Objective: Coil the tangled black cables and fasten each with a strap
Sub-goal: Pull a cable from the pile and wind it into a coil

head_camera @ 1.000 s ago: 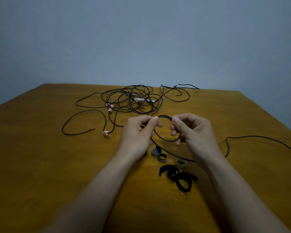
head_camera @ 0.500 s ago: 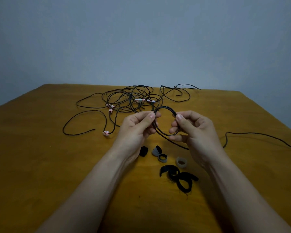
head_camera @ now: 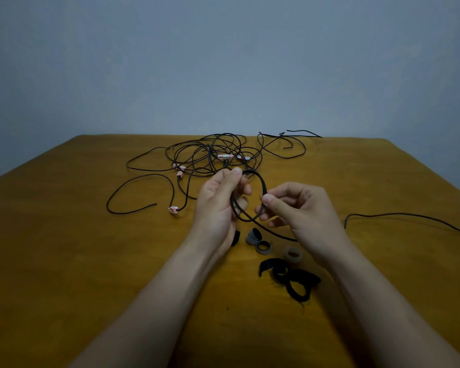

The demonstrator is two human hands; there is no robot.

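Wooden desk: right hand has slid round the coil, left hand pinching its top (both grips clamped on it); winding barely begun.

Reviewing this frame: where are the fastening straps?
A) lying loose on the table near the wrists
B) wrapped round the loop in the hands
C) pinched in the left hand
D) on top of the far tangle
A: the straps lie loose on the table by the wrists, while the left hand and right hand pinch a bare cable loop.
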